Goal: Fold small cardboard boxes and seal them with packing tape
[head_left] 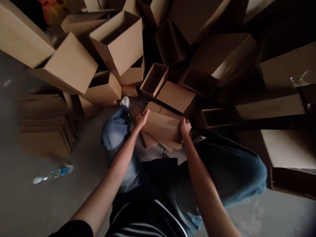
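2 bare forearms (120, 158) reach forward (angled inward), the left hand (141, 120) and right hand (185, 127) apart, both gripping.

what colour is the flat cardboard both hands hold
The flat cardboard is brown, as the head view shows.

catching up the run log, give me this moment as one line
left hand: holds cardboard, left end | right hand: holds its right end | bottle: lying on floor
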A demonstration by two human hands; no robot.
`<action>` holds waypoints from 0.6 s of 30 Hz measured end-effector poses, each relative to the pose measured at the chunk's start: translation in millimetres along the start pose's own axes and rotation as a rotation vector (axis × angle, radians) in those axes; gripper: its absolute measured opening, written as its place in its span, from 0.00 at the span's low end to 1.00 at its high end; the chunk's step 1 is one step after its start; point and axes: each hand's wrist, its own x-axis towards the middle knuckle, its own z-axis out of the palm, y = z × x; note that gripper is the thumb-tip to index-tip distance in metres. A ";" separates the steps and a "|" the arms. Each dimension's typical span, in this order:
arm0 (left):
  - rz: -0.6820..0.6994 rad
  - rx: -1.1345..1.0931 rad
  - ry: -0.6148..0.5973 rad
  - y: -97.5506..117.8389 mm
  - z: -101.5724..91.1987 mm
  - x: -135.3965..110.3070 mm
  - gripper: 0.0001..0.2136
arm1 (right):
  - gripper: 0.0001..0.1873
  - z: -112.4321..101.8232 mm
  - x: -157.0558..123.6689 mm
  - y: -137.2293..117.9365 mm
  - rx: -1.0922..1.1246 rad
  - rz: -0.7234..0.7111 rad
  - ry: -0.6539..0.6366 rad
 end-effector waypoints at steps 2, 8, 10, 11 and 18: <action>0.004 -0.004 -0.009 -0.2 0.1 0.5 0.39 | 0.21 -0.3 -0.4 -1.0 0.008 0.001 -0.004; 0.022 -0.014 -0.021 -2.3 1.2 2.7 0.39 | 0.19 -2.4 -0.9 -2.0 0.035 -0.009 -0.018; 0.026 -0.015 -0.024 -3.7 2.2 4.3 0.39 | 0.18 -2.7 -1.0 -2.3 0.042 -0.010 -0.019; 0.028 -0.016 -0.026 -4.4 2.7 5.3 0.38 | 0.18 -2.9 -1.1 -2.5 0.045 -0.011 -0.020; 0.057 -0.065 -0.057 -7.3 4.2 9.7 0.36 | 0.17 -5.3 -3.3 -5.6 0.050 -0.002 -0.033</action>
